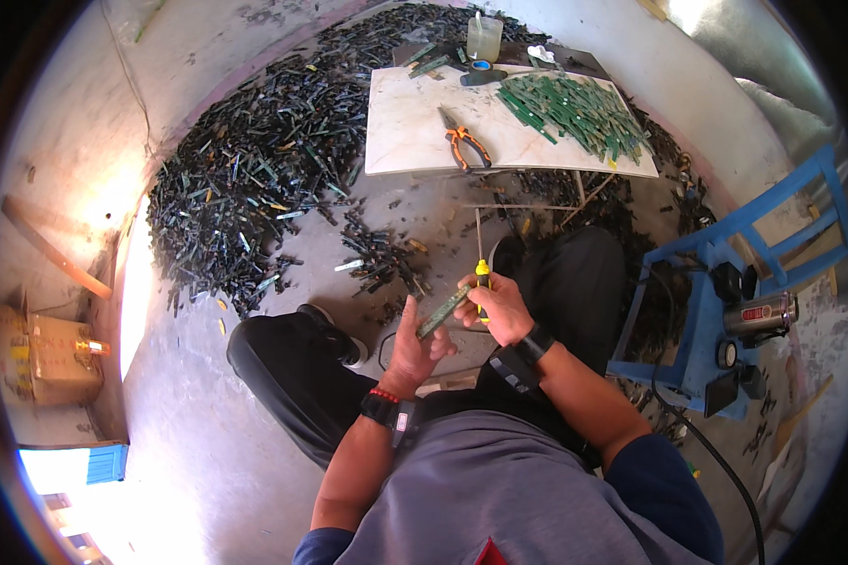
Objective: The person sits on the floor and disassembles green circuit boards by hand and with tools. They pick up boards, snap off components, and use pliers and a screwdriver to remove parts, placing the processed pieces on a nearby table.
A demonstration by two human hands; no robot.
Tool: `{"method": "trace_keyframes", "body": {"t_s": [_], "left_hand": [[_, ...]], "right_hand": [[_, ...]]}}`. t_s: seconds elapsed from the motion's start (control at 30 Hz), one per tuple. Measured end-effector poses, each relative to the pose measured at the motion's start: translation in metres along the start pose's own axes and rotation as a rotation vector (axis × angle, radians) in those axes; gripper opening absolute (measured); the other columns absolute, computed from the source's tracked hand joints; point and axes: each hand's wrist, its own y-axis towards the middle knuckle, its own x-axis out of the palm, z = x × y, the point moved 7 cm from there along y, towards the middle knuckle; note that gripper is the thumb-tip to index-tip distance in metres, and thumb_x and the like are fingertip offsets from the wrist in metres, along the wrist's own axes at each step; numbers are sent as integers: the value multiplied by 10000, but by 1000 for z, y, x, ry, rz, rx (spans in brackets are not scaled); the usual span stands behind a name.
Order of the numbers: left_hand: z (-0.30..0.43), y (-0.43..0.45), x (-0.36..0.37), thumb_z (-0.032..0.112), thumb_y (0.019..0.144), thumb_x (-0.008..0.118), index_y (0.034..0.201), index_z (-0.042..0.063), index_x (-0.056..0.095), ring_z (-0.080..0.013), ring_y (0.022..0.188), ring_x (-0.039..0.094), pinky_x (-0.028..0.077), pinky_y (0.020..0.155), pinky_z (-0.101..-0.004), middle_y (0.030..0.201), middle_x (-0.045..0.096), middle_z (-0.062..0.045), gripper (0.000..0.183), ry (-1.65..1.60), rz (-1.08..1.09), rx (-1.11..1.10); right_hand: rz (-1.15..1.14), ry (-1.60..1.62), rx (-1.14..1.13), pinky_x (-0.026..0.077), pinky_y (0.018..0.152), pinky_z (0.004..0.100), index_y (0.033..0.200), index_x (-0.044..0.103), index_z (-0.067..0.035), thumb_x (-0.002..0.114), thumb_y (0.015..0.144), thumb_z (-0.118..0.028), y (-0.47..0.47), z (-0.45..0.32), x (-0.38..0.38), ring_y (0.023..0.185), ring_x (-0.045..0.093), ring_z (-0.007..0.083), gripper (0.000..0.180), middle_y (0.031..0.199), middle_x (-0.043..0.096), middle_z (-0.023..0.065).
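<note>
My right hand grips a screwdriver with a yellow and black handle, its shaft pointing away from me. Its thumb and fingers also pinch the upper end of a narrow green circuit board strip. The strip slants down to my left hand, where its lower end lies between the raised thumb and the curled fingers. Whether the left fingers grip it is unclear. Beyond my hands, long-nose pliers with orange and black handles lie on a white board, beside a heap of green circuit board strips.
A large pile of dark electronic modules covers the floor ahead-left; a smaller heap lies nearer. A plastic cup, tape roll and dark-handled tool sit at the back. Right, a blue chair bears a steel flask.
</note>
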Motion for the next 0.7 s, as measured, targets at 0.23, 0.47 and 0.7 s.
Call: {"method": "trace_keyframes", "body": {"t_s": [0.23,0.47,0.7], "left_hand": [[2,0,-2,690,891,299,666,63,506,-174,474,350,382,605,-340,527,388,-23,697,-41,0,9],[-4,6,-1,654,907,323,750,46,525,-160,540,395,387,590,-296,630,459,-26,659,60,-22,-3],[-15,31,-62,520,937,426,924,84,553,-142,700,494,383,581,-252,798,539,-14,454,121,160,279]], "right_hand": [[69,-89,-153,532,554,270,1020,551,35,488,868,-3,-7,-22,0,663,653,178,169,809,625,103],[35,-362,-302,507,579,232,1042,569,8,525,847,14,-23,-18,19,700,634,112,200,791,601,26],[-190,-749,-350,483,634,266,991,622,-8,655,800,-98,-40,3,55,691,578,83,214,786,641,76]]}}
